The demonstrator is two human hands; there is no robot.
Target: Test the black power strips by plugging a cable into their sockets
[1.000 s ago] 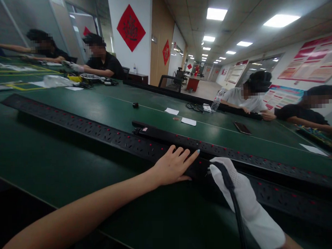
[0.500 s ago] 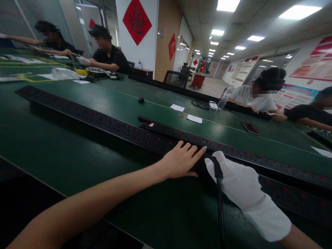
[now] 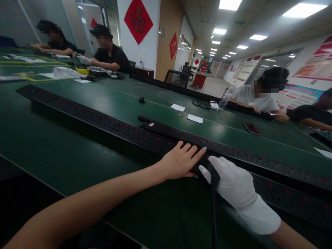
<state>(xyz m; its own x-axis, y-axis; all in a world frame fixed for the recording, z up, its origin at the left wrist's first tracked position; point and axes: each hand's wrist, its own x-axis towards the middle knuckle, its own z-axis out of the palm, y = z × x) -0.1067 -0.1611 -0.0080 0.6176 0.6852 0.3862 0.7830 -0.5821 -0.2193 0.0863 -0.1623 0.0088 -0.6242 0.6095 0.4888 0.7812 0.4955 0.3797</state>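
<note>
My bare left hand lies flat, fingers stretched out, on a long black power strip with red switches that runs across the green table. My right hand, in a white glove, is closed around a black plug pressed at the strip just right of my left fingertips. The plug's black cable hangs down toward me. A second black power strip lies right behind the first.
Two white paper slips and a phone lie further back on the table. Two people work at the far left by a metal bowl; two more sit at the right, near a water bottle.
My gloved right hand has moved left and down onto the strip with the plug, ending close to my left fingertips. My left hand has stayed flat on the strip.
</note>
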